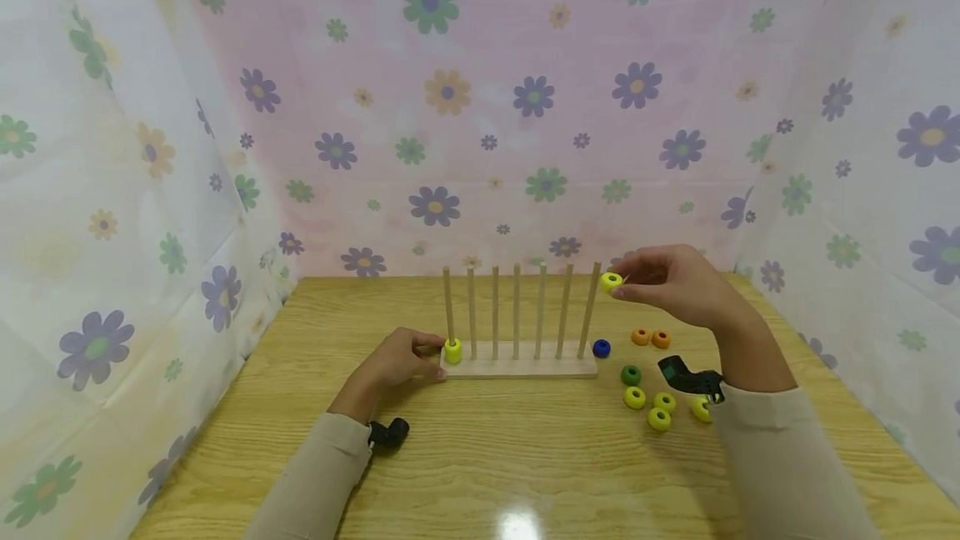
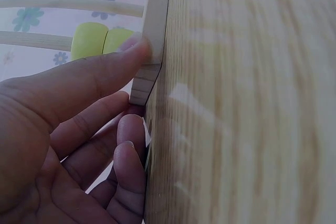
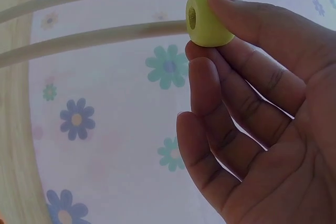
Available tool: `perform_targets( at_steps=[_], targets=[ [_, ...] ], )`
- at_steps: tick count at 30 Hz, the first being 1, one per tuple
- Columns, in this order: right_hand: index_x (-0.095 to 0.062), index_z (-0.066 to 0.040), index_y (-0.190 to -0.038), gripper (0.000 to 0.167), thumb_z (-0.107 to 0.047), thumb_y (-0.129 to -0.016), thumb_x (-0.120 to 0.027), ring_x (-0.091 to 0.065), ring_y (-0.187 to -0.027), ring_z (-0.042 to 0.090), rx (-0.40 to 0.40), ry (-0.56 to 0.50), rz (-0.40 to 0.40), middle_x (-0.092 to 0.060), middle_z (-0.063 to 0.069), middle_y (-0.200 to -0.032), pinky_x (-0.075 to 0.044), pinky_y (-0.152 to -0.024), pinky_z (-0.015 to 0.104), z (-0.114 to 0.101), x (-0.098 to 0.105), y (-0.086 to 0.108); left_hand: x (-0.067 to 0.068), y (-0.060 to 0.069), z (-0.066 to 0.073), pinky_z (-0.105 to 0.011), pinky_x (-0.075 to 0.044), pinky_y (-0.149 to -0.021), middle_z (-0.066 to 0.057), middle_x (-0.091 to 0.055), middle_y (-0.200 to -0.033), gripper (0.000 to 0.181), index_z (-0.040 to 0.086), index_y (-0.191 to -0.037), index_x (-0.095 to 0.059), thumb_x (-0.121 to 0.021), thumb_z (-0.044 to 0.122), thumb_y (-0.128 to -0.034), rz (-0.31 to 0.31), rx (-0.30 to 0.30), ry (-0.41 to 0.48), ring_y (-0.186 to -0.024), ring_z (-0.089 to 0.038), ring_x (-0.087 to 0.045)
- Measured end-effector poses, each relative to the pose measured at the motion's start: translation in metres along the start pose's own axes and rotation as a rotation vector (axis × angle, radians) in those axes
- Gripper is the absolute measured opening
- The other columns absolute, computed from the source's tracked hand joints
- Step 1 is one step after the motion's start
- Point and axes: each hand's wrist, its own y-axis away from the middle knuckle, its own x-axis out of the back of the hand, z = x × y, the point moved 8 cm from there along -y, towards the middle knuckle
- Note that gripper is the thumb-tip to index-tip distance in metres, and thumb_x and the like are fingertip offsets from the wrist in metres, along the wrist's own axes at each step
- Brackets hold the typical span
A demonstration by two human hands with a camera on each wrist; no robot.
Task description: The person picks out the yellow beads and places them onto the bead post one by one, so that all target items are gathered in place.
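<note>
A pale wooden base (image 1: 517, 369) carries several upright pegs in a row. Two yellow beads (image 1: 453, 351) are stacked on its leftmost peg; the left wrist view shows both beads (image 2: 89, 40) side by side. My left hand (image 1: 401, 357) grips the left end of the base (image 2: 156, 19), thumb on the near edge and fingers behind. My right hand (image 1: 675, 282) pinches a yellow bead (image 1: 611, 282) between thumb and fingers, just right of the top of the rightmost peg (image 1: 590, 307). In the right wrist view the hole of this bead (image 3: 210, 20) faces the pegs.
Right of the base lie a blue bead (image 1: 602, 348), two orange beads (image 1: 641, 337), a green bead (image 1: 631, 375) and several yellow beads (image 1: 634, 397), one partly behind the right wrist's camera (image 1: 693, 380). Flowered cloth (image 1: 487, 107) hangs behind and at both sides of the wooden table (image 1: 465, 457).
</note>
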Motion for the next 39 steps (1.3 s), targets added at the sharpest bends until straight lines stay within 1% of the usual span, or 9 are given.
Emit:
perform_targets(
  at_steps=[1,8,12,19,22,26,31,35,39],
  targets=[
    [-0.075,-0.021,-0.121,0.025,-0.03,-0.097,-0.076,-0.074,-0.094,0.02,0.004,-0.005,0.001,-0.075,0.001,-0.109,-0.06,-0.081,0.026,-0.001,0.0,-0.001,0.0,-0.001,-0.001,-0.052,-0.047,-0.111,-0.004,-0.064,-0.143,0.055,0.018,-0.134,-0.072,-0.09,0.016,-0.0819,-0.001,0.0,0.001,-0.131,-0.029,-0.058],
    [-0.075,-0.019,-0.119,0.025,-0.028,-0.096,-0.077,-0.074,-0.088,0.018,0.013,-0.023,0.009,-0.076,0.001,-0.103,-0.06,-0.078,0.027,-0.009,-0.004,-0.005,-0.001,-0.002,-0.002,-0.052,-0.048,-0.11,-0.004,-0.064,-0.143,0.057,0.017,-0.135,-0.071,-0.09,0.017,-0.0821,-0.01,-0.007,0.007,-0.13,-0.028,-0.059],
    [-0.075,-0.018,-0.118,0.025,-0.026,-0.095,-0.078,-0.074,-0.089,0.017,0.028,-0.034,0.007,-0.075,0.001,-0.105,-0.06,-0.078,0.027,-0.013,-0.008,-0.007,0.0,-0.002,-0.002,-0.052,-0.047,-0.111,-0.004,-0.064,-0.143,0.056,0.017,-0.135,-0.071,-0.09,0.017,-0.0819,-0.008,0.004,0.014,-0.131,-0.029,-0.058],
    [-0.075,-0.022,-0.119,0.024,-0.024,-0.096,-0.077,-0.075,-0.094,0.02,0.067,-0.067,-0.024,-0.076,-0.001,-0.105,-0.061,-0.081,0.028,-0.023,-0.016,-0.013,0.0,-0.002,-0.001,-0.053,-0.047,-0.111,-0.004,-0.064,-0.142,0.057,0.017,-0.136,-0.071,-0.09,0.017,-0.0819,-0.008,-0.005,0.01,-0.131,-0.029,-0.059],
    [-0.075,-0.022,-0.119,0.024,-0.025,-0.095,-0.078,-0.075,-0.095,0.017,0.068,-0.067,-0.029,-0.076,-0.002,-0.106,-0.061,-0.082,0.028,-0.026,-0.019,-0.015,0.0,-0.002,0.0,-0.052,-0.048,-0.11,-0.005,-0.065,-0.142,0.057,0.017,-0.135,-0.071,-0.09,0.017,-0.0818,-0.008,-0.011,0.003,-0.129,-0.028,-0.06],
    [-0.075,-0.021,-0.118,0.023,-0.025,-0.095,-0.078,-0.075,-0.094,0.014,0.083,-0.075,-0.032,-0.076,-0.001,-0.106,-0.061,-0.082,0.028,-0.033,-0.022,-0.017,0.0,-0.001,0.001,-0.051,-0.049,-0.109,-0.005,-0.065,-0.142,0.057,0.017,-0.136,-0.071,-0.09,0.017,-0.0818,-0.007,-0.008,0.006,-0.127,-0.028,-0.061],
    [-0.075,-0.017,-0.119,0.024,-0.022,-0.095,-0.078,-0.075,-0.094,0.015,0.111,-0.106,-0.048,-0.076,0.002,-0.106,-0.061,-0.082,0.027,-0.04,-0.027,-0.022,0.0,0.0,0.002,-0.051,-0.05,-0.108,-0.007,-0.065,-0.142,0.057,0.016,-0.136,-0.071,-0.09,0.017,-0.0817,-0.008,-0.012,0.0,-0.125,-0.028,-0.062],
    [-0.075,-0.018,-0.119,0.025,-0.022,-0.095,-0.078,-0.075,-0.095,0.016,0.103,-0.14,-0.061,-0.075,0.002,-0.107,-0.061,-0.083,0.028,-0.043,-0.032,-0.026,0.0,0.0,0.002,-0.05,-0.052,-0.105,-0.007,-0.065,-0.141,0.057,0.015,-0.136,-0.071,-0.09,0.017,-0.0818,-0.01,-0.02,-0.001,-0.121,-0.027,-0.064],
    [-0.075,-0.019,-0.118,0.025,-0.025,-0.094,-0.079,-0.075,-0.095,0.016,0.089,-0.15,-0.071,-0.075,0.001,-0.107,-0.061,-0.082,0.03,-0.046,-0.037,-0.028,0.0,-0.001,0.001,-0.049,-0.053,-0.103,-0.008,-0.066,-0.141,0.058,0.014,-0.136,-0.07,-0.09,0.017,-0.0819,-0.013,-0.03,-0.003,-0.118,-0.025,-0.065]
  ],
)
